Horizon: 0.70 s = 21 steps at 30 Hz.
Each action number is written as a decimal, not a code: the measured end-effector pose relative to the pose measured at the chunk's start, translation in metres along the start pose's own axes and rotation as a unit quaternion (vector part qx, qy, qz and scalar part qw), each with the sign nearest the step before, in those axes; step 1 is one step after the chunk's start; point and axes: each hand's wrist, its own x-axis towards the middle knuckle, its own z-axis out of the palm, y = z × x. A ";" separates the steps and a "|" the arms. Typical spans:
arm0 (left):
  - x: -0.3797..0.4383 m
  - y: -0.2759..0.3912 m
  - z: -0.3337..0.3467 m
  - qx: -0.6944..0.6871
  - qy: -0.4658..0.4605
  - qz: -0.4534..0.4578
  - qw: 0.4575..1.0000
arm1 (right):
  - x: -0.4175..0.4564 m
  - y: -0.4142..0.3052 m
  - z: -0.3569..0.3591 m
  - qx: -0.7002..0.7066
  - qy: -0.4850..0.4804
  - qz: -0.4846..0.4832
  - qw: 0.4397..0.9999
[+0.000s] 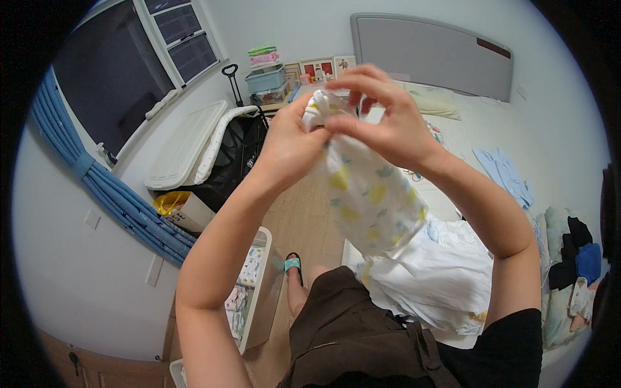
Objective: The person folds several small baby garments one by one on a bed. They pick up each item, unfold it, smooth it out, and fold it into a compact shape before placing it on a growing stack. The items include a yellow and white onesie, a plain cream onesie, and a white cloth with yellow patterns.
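A white cloth garment with a yellow and blue-green print hangs in front of me. My left hand grips its bunched upper end, thumb pressed on the fabric. At the same end, my right hand has its thumb against the cloth and its fingers spread above; motion blur hides whether it pinches the fabric. Below the garment, a pile of white cloth lies on the near edge of the bed.
At my left stands a plastic bin holding folded printed cloths. Beyond it are a paper bag, a black bag and a pale plastic lid. Light-blue clothing lies on the bed; dark clothes lie far right.
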 end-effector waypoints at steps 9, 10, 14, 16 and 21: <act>-0.004 0.028 -0.025 0.032 0.009 0.097 0.995 | -0.031 0.041 -0.013 0.243 -0.345 0.308 0.852; -0.003 0.026 -0.034 0.047 0.012 0.094 0.994 | -0.034 0.042 -0.016 0.236 -0.356 0.322 0.845; -0.012 0.028 -0.053 0.049 0.025 0.068 0.996 | -0.042 0.045 -0.024 0.209 -0.329 0.330 0.860; -0.014 0.024 -0.062 0.077 0.044 0.058 0.994 | -0.040 0.049 -0.020 0.161 -0.288 0.291 0.898; -0.016 0.010 -0.077 0.058 0.104 0.014 0.993 | -0.037 0.064 -0.034 0.134 -0.137 0.240 0.952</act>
